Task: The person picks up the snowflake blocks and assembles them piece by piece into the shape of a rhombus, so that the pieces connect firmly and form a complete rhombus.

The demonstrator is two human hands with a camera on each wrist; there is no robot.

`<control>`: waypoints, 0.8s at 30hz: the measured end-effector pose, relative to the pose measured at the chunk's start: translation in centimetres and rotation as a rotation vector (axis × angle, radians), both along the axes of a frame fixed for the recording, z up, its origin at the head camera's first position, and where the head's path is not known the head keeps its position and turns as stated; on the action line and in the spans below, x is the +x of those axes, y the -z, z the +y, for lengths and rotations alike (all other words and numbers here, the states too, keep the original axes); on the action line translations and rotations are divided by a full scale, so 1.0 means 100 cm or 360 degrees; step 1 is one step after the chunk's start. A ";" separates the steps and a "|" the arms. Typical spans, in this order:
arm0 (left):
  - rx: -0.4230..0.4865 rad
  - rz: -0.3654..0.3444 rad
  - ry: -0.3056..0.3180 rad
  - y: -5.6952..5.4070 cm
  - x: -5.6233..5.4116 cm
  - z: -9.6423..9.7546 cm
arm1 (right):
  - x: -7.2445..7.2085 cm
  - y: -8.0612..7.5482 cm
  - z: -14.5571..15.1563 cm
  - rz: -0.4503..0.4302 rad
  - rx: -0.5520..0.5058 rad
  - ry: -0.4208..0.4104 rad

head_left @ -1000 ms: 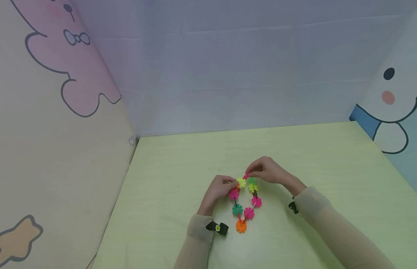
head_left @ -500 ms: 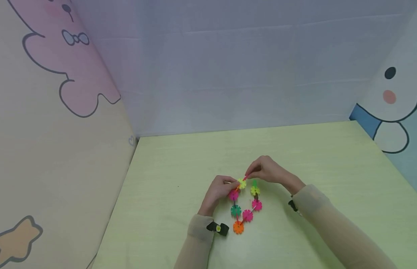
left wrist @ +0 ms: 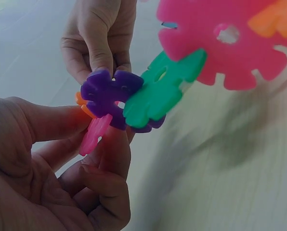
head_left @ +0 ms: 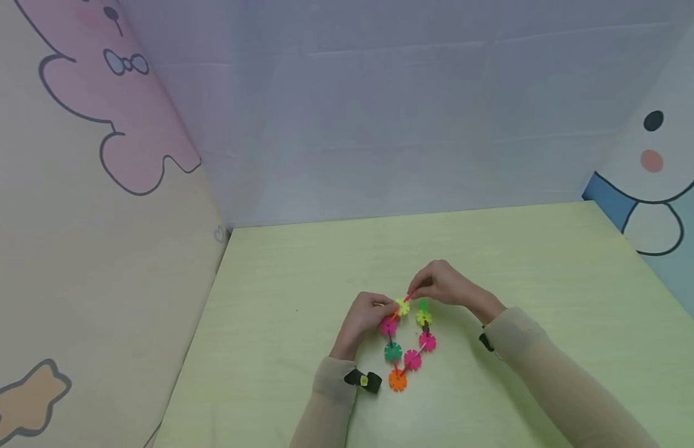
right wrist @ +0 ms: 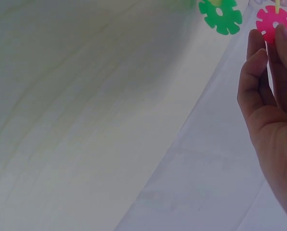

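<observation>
A looped chain of notched plastic discs hangs between the hands in the head view. My left hand [head_left: 365, 317] pinches the chain beside a yellow disc [head_left: 402, 307]; in its wrist view, an orange disc, a pink disc [left wrist: 95, 134] and a purple disc [left wrist: 110, 94] lie near the fingertips. Between thumb and fingers, my right hand [head_left: 443, 283] pinches a pink disc [right wrist: 273, 21] that meets the yellow one. The chain's other end, a green disc [right wrist: 220, 17], hangs free, apart from that pink disc. An orange disc [head_left: 397, 380] marks the loop's bottom.
The pale yellow-green table [head_left: 291, 274] lies under both hands. A plain pale curtain [head_left: 380, 124] rises behind its far edge. Cartoon-printed walls stand at the left [head_left: 101, 280] and right [head_left: 671, 218]. Dark straps [head_left: 364, 380] sit at the sleeve cuffs.
The lower part of the chain has swung slightly down and the green end disc has drawn a little away from the pinched pink disc. Both hands have stayed nearly in place.
</observation>
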State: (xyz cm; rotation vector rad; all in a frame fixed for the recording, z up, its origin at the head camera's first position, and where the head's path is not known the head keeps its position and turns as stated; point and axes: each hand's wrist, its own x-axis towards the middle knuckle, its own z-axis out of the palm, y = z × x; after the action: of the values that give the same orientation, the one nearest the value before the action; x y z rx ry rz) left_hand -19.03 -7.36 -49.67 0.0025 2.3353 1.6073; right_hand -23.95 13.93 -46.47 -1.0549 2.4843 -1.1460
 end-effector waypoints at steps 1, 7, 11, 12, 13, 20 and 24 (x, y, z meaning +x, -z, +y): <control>0.0012 -0.0001 -0.0006 0.000 0.000 0.000 | 0.000 0.000 0.000 0.0001 0.0006 -0.0007; 0.0089 0.0009 0.0009 0.000 0.000 -0.001 | -0.002 0.000 -0.002 -0.0024 -0.0009 -0.0043; 0.0133 0.0000 0.0027 0.001 0.000 -0.003 | -0.001 0.000 -0.004 -0.0033 -0.0024 -0.0060; 0.0132 -0.0005 0.0029 0.001 0.001 -0.003 | -0.001 0.001 -0.004 -0.0024 -0.0022 -0.0061; 0.0123 -0.0007 0.0029 0.000 0.001 -0.003 | -0.001 0.001 -0.004 -0.0017 -0.0023 -0.0062; 0.0000 -0.0062 0.0039 -0.001 0.000 -0.005 | 0.001 0.002 -0.004 0.0007 -0.0033 -0.0056; -0.0028 -0.0044 0.0064 0.000 0.000 -0.004 | 0.003 0.004 -0.004 0.0005 -0.0030 -0.0037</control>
State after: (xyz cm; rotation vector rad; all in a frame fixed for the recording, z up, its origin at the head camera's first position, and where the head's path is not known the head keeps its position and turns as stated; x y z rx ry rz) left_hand -19.07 -7.81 -49.66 0.0234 2.3133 1.5581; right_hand -23.68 13.55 -46.82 -1.0882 2.4616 -1.1646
